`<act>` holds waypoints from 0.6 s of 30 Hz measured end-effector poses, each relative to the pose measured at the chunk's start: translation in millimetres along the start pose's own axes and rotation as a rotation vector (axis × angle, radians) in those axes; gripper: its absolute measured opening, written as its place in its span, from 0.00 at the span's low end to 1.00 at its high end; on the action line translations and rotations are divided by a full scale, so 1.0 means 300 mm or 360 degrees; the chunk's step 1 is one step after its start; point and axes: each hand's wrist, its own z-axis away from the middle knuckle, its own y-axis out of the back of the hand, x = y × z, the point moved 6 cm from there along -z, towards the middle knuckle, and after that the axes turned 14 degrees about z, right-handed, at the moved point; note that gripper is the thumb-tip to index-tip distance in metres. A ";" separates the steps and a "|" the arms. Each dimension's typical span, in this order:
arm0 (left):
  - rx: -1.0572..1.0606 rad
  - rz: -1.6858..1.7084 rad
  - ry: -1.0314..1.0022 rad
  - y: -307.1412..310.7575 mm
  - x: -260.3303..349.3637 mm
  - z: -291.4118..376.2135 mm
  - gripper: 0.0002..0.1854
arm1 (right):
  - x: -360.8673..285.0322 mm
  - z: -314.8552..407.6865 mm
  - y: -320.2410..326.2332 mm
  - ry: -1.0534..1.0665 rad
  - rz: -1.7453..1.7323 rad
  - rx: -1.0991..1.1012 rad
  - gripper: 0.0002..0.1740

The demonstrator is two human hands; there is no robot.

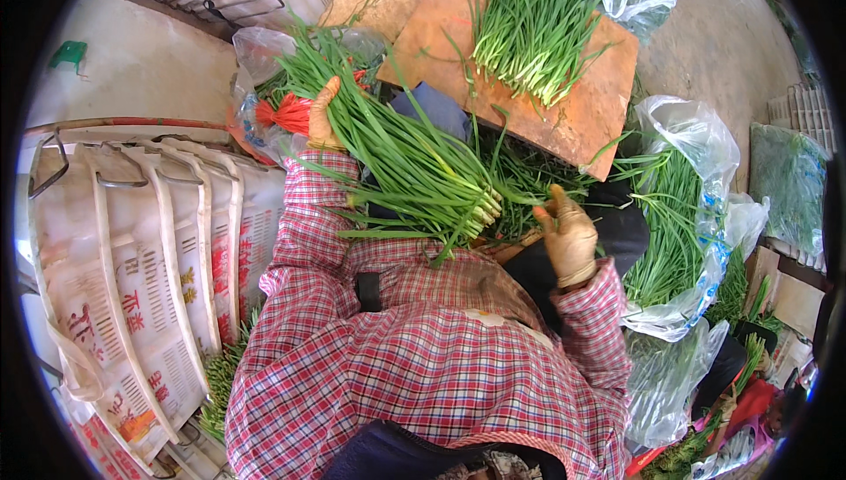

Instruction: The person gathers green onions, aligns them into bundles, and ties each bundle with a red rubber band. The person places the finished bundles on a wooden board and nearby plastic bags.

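My left hand (324,116), in a tan glove with an orange thumb, holds a large bundle of long green leafy stalks (403,149), like garlic chives, across my lap. The pale cut ends point to the lower right. Beside those ends is my right hand (568,235), also gloved, its thumb and forefinger close together at the tip of a thin green leaf. Whether they pinch it is unclear. Another pile of the stalks (535,30) lies on a tilted reddish-brown board (429,50) in front of me. Red ties (287,113) hang by my left wrist.
White plastic crates (152,268) stand stacked at left, with more at the upper left. An open clear bag of green stalks (667,222) is at my right. Loose leaves (529,169) lie below the board. Part of another person (727,407) shows at the lower right, beside more greens.
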 end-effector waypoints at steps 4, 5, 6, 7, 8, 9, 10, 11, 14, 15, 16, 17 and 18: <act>-0.0308 0.0039 0.0026 -0.024 0.007 0.023 0.13 | -0.166 0.025 -0.095 0.0362 0.0062 -0.0187 0.31; -0.0387 0.0056 0.0063 -0.024 0.015 0.029 0.11 | -0.172 0.026 -0.107 0.0331 -0.0012 -0.0127 0.37; -0.0474 0.0103 0.0116 -0.022 0.023 0.033 0.10 | -0.156 0.022 -0.123 0.0210 -0.0220 -0.0098 0.40; -0.0543 0.0205 0.0144 -0.015 0.032 0.036 0.09 | -0.132 0.019 -0.143 0.0092 -0.0409 -0.0092 0.43; -0.0569 0.0269 0.0185 -0.003 0.037 0.035 0.11 | -0.104 0.018 -0.180 -0.0002 -0.0594 -0.0247 0.47; -0.0701 0.0298 0.0256 -0.004 0.034 0.039 0.12 | -0.075 0.015 -0.218 -0.0092 -0.0798 -0.0396 0.48; -0.0804 0.0383 0.0310 -0.005 0.033 0.040 0.12 | -0.063 0.008 -0.222 0.0023 -0.0763 -0.0326 0.47; -0.0955 0.0387 0.0422 -0.015 0.021 0.044 0.13 | -0.036 0.004 -0.248 -0.0032 -0.0726 -0.0405 0.47; -0.0976 0.0423 0.0508 -0.023 0.000 0.036 0.13 | -0.042 -0.024 -0.268 0.0423 0.0056 -0.0200 0.41; -0.1032 0.0472 0.0564 -0.038 -0.007 0.041 0.13 | -0.030 -0.033 -0.323 0.0320 0.0011 -0.0523 0.37; -0.1030 0.0454 0.0468 -0.044 -0.008 0.041 0.13 | -0.029 -0.035 -0.374 0.0247 -0.0020 -0.0830 0.34; -0.0965 0.0392 0.0335 -0.041 -0.003 0.039 0.17 | -0.033 -0.034 -0.413 0.0169 -0.0083 -0.1095 0.30; -0.0910 0.0333 0.0206 -0.037 0.008 0.040 0.23 | -0.049 -0.063 -0.391 0.0010 -0.0504 -0.0803 0.21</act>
